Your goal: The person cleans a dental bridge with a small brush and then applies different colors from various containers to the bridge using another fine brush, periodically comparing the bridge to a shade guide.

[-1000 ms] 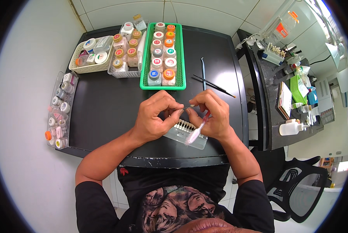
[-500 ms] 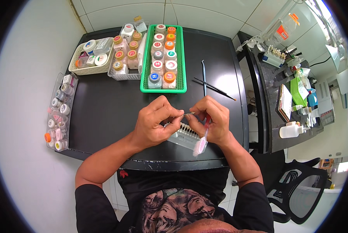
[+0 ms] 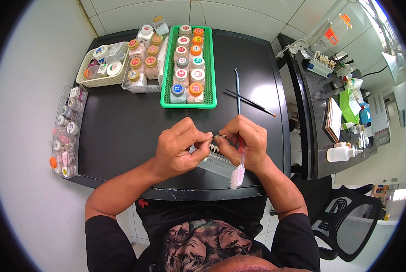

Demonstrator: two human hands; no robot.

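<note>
My left hand (image 3: pixel 181 145) is closed in a pinch, thumb against forefinger, on one end of a small thin dark piece (image 3: pixel 218 136). My right hand (image 3: pixel 249 139) pinches the other end, the fingertips of both hands nearly meeting. It also keeps a toothbrush (image 3: pixel 238 176) in its grip: the red handle runs under the fingers, and the white bristles hang toward the table's front edge. What exactly the thin piece is cannot be made out. Below the hands lies a tooth shade guide (image 3: pixel 215 167) with a row of tooth-shaped tabs, partly covered by them.
Beyond my hands, a green basket (image 3: pixel 165 93) holds several capped jars. Left of it stand a clear basket (image 3: pixel 139 89), a cream basket (image 3: pixel 104 82) and a jar-filled tray (image 3: pixel 73 167). A blue hooked instrument (image 3: pixel 238 88) and two thin brushes (image 3: pixel 253 103) lie at the right.
The toothbrush head has swung slightly to the right and nearer to me. Both hands keep their pinch on the thin piece, with small shifts of the fingers.
</note>
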